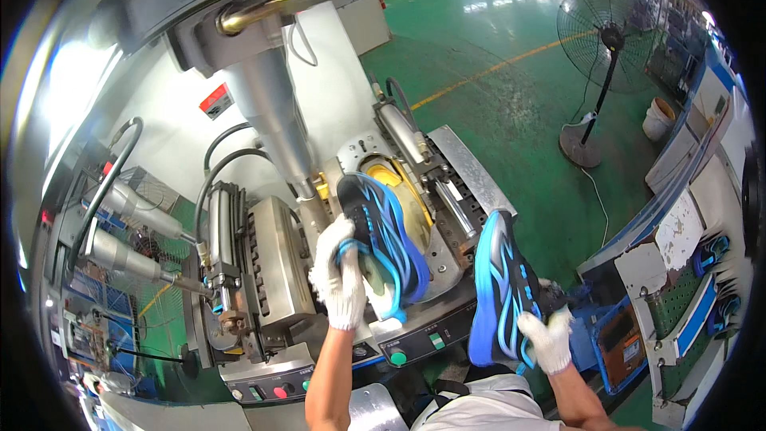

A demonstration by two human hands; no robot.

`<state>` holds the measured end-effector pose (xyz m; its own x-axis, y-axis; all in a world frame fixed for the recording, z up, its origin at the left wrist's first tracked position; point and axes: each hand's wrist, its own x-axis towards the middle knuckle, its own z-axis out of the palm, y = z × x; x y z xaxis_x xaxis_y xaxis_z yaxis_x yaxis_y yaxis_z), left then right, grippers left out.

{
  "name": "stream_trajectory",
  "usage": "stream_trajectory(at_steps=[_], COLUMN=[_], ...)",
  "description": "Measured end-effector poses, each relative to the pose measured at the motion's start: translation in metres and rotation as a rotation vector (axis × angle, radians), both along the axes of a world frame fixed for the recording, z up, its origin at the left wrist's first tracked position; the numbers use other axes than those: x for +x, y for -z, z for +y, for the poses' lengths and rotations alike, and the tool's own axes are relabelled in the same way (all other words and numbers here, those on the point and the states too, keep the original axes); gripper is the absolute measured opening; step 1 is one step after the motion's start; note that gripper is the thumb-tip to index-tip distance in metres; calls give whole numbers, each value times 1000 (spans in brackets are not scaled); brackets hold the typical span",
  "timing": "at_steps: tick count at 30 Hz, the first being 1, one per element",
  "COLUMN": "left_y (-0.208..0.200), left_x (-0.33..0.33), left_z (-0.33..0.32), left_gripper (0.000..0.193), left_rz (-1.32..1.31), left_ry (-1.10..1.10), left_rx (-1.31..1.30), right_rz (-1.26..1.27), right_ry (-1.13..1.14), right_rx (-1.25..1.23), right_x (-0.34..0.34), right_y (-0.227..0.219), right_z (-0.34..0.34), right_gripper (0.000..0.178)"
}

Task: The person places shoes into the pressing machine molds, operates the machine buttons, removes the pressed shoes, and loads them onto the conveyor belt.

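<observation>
My left hand (337, 275), in a white knit glove, grips a blue and black sports shoe (388, 227) near its heel opening. That shoe is tilted over the metal mould seat of a press, where a yellow pad (384, 175) shows beyond its toe. My right hand (548, 339), gloved alike, is closed on the heel end of a second blue and black shoe (503, 287), held toe up to the right of the press. Both shoes have light blue cords at the collar. My fingers on the far side of each shoe are hidden.
A steel press column (267, 104) with hoses stands over the mould. Metal side clamps (275, 263) flank it, with a button panel (415, 343) at its front. Right are a standing fan (610, 36), a bucket (659, 118) and a rack (678, 303) holding more shoes. The floor (479, 56) is green.
</observation>
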<state>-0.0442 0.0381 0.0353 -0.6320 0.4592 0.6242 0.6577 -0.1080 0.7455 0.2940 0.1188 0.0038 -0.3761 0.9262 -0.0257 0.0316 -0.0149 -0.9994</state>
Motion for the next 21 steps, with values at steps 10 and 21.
stream_trajectory(at_steps=[10, 21], left_y=[37, 203], left_x=[111, 194], left_z=[-273, -423], left_gripper=[28, 25], left_rz=[-156, -557], left_ry=[209, -642], left_rx=[-533, -656], right_rz=[-738, -883], right_ry=[-598, -470], right_rx=[364, 732], right_x=[-324, -407], right_y=[-5, 133], right_z=[143, 172], right_gripper=[51, 50])
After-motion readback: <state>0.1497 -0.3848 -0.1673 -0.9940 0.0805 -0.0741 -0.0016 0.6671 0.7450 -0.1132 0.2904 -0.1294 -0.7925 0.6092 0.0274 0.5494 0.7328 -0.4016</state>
